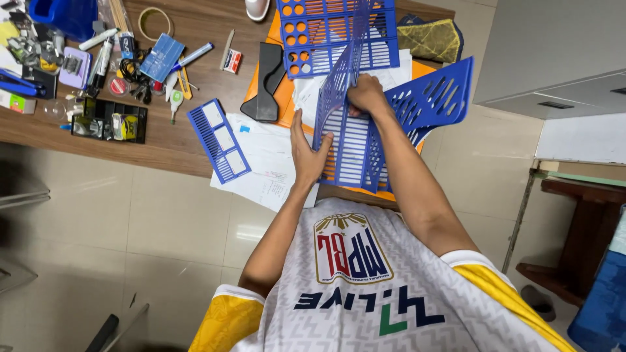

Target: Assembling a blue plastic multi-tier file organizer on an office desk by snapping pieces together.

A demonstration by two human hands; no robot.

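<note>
Hands were both on the blue slotted plastic panels (355, 146) at the near edge of the wooden surface (163, 140). Left hand (308, 153) pressed flat, fingers spread, against the edge of the upright panel; right hand (366, 96) clenched around the top where the panels met. Orange sheet (282, 98) and white papers (267, 163) lay beneath them. Another blue panel with round holes (326, 32) lay farther back, a small blue windowed panel (218, 140) to the left, beside a black organiser tray (107, 120).
</note>
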